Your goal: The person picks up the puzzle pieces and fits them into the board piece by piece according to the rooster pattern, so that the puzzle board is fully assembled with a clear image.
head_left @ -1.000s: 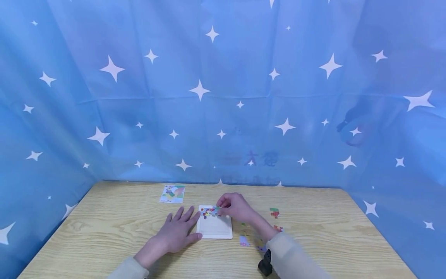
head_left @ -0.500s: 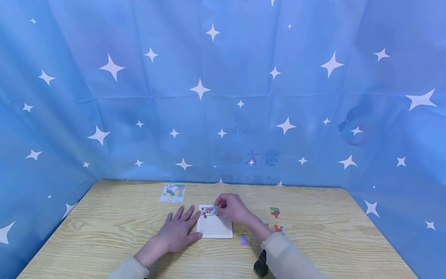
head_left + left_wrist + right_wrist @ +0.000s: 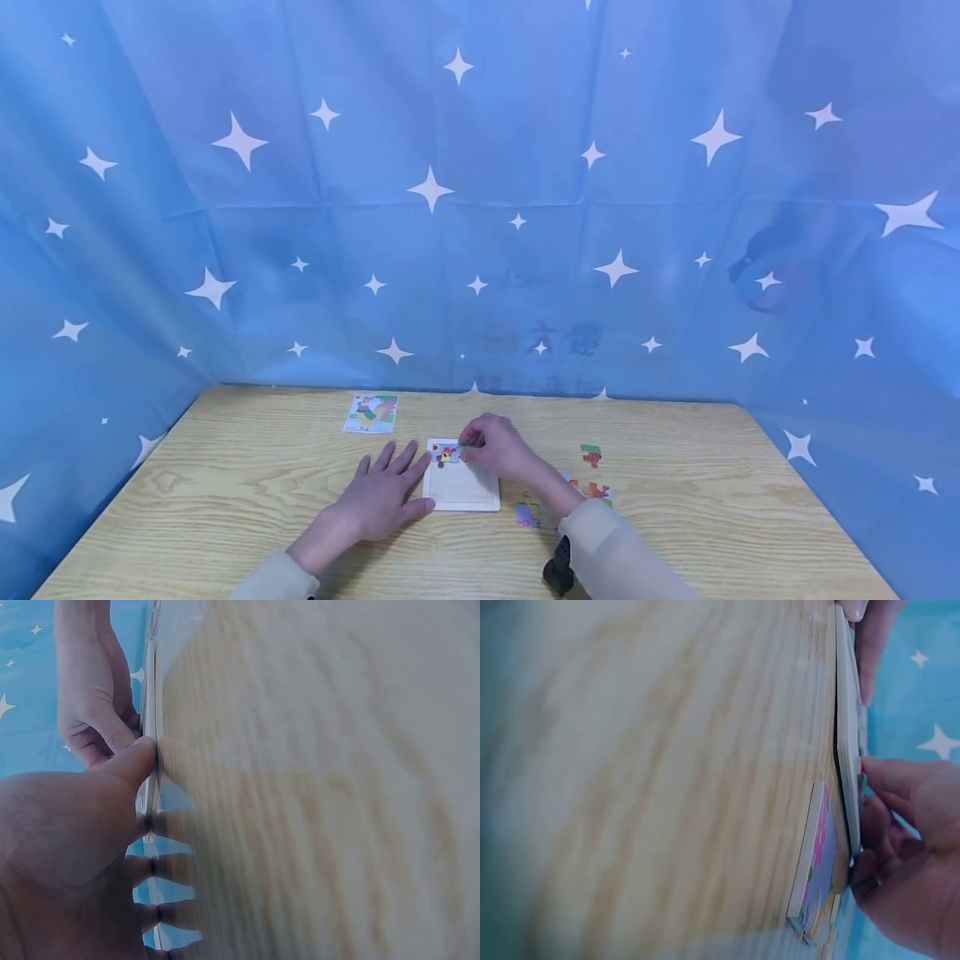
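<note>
A white puzzle tray (image 3: 463,492) lies on the table with colourful jigsaw pieces (image 3: 445,454) along its far left edge. My left hand (image 3: 382,497) rests flat beside it with spread fingers, thumb and index at the tray's left side. Over the far part of the tray, my right hand (image 3: 497,448) pinches a jigsaw piece (image 3: 462,451) between thumb and fingers, up against the placed pieces. Most of that piece is hidden by the fingers. In the right wrist view the tray (image 3: 847,742) is seen edge-on, with the right fingertips at its surface.
Loose jigsaw pieces lie right of the tray: a purple one (image 3: 527,516), a red and green one (image 3: 591,456), and several near the right forearm (image 3: 597,490), partly hidden. A picture card (image 3: 371,414) lies back left. A blue starred curtain (image 3: 480,250) stands behind the wooden table (image 3: 225,483).
My right hand has shifted slightly left along the tray's far edge with the jigsaw piece, towards the placed pieces. The left hand has stayed in place.
</note>
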Motion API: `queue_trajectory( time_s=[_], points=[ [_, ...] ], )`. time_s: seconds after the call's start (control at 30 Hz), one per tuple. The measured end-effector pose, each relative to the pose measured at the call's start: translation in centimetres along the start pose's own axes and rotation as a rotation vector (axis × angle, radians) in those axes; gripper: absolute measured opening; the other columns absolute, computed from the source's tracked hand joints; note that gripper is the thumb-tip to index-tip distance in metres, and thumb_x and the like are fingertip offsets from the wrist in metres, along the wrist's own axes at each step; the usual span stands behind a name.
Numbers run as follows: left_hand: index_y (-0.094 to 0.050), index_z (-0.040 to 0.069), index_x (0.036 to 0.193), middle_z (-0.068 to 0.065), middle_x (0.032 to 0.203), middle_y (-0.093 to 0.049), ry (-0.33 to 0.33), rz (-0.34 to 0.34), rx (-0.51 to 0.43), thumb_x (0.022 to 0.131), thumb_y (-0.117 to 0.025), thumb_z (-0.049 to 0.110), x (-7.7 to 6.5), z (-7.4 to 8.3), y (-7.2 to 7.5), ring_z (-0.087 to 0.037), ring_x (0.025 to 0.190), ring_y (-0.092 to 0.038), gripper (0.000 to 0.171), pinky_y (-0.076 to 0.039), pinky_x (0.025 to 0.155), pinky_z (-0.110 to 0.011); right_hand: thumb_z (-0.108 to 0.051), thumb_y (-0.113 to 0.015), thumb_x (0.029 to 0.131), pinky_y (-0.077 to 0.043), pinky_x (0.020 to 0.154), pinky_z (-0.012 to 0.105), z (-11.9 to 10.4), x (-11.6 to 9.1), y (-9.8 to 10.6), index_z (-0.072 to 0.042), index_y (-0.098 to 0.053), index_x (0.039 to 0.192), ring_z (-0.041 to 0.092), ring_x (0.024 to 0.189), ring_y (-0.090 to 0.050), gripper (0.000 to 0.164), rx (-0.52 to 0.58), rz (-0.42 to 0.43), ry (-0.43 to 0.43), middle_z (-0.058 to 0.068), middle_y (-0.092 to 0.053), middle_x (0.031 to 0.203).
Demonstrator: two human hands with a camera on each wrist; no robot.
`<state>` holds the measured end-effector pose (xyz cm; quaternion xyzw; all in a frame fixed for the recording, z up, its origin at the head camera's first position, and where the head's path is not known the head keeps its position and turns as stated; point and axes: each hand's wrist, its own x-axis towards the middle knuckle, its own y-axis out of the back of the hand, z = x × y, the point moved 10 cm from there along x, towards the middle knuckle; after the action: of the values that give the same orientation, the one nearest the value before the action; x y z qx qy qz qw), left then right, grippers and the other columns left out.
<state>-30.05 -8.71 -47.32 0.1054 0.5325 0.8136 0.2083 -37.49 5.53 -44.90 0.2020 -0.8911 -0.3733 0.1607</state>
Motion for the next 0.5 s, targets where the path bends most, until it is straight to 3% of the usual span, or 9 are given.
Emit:
queue_trajectory(
  time_s=[0.5],
  points=[
    [-0.039, 0.009, 0.159, -0.019, 0.165, -0.028, -0.001, -0.012, -0.002, 0.104, -0.053, 0.051, -0.23, 0.33, 0.25, -0.052, 0.15, -0.016, 0.071, -0.018, 0.111, -0.076, -0.003, -0.075, 0.092, -0.046, 0.071, 0.03, -0.43, 0.08, -0.28, -0.01, -0.08, 0.102, 0.013, 0.081, -0.054, 0.013, -0.102, -0.021, 0.061, -0.002, -0.059, 0.089]
  ],
)
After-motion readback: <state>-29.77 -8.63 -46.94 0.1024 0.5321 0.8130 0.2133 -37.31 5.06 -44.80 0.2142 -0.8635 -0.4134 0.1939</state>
